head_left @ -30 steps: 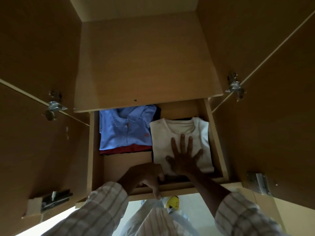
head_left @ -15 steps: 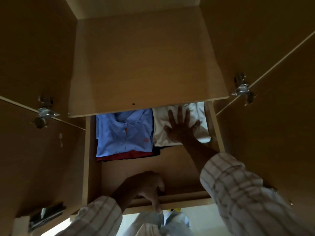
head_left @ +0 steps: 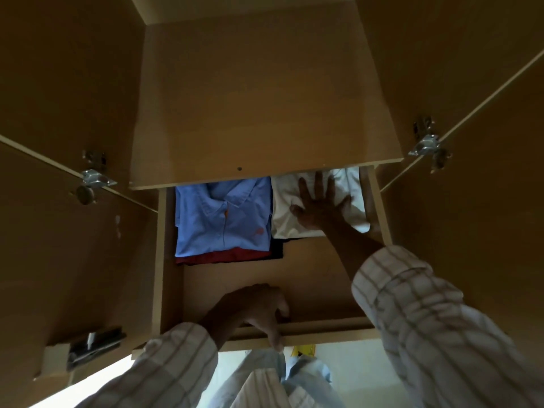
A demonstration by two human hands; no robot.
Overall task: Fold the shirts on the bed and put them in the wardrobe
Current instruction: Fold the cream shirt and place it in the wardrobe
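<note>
Head view, looking down into the open wardrobe (head_left: 164, 260). Right hand (head_left: 319, 209) is lying flat with fingers spread and straight on the folded white shirt (head_left: 287, 213), pressing on it, not gripping. The white shirt is sitting at the back right of the wardrobe shelf (head_left: 309, 275), its far edge tucked under the upper shelf board (head_left: 259, 107), and lying on top of a dark garment (head_left: 276, 248) whose edge is showing at its near side. Just beside it on the left, a folded blue shirt (head_left: 217, 222) is resting on a red garment (head_left: 226, 256). Left hand (head_left: 253, 310) is curling over the front edge of the shelf, thumb hanging down over the lip, grasping the board. Both forearms are wearing checked sleeves (head_left: 426, 319). Both doors are standing open, with a metal hinge (head_left: 424, 145) at the right.
</note>
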